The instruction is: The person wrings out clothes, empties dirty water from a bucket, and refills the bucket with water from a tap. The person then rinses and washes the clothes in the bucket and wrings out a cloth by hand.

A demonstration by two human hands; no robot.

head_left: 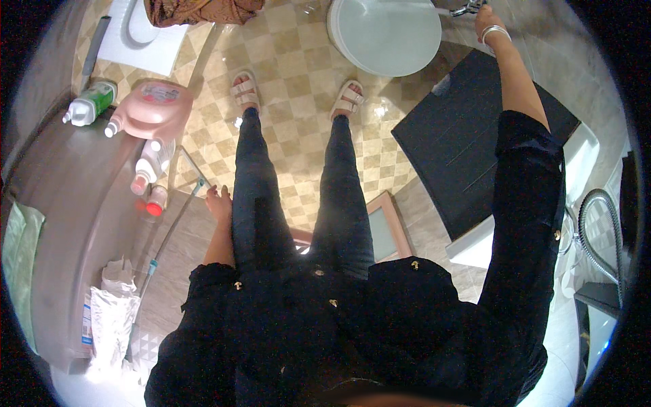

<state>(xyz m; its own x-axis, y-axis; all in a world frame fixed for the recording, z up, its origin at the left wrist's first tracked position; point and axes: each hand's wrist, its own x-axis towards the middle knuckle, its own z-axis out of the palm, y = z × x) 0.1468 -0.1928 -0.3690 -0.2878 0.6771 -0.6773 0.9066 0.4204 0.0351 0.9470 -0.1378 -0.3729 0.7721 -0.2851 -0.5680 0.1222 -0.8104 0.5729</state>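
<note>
At the upper right, my right hand (487,24) is closed at a chrome tap (466,8) on the wall, with bracelets at its wrist. A large white bucket (390,41) stands on the floor just left of the tap. Between tap and bucket runs a pale streak; whether it is water or a spout I cannot tell. My left hand (218,203) hangs beside my left thigh, its fingers loosely apart and holding nothing. Close to it leans a thin grey pole (173,224) with blue-green joints.
On the left ledge (68,203) stand a pink jug (154,110), a green-labelled bottle (91,103) and a white bottle (154,163). A brown cloth (203,9) lies at the top by a white squat toilet (139,41). A black panel (475,136) is at right, near a shower hose (603,224).
</note>
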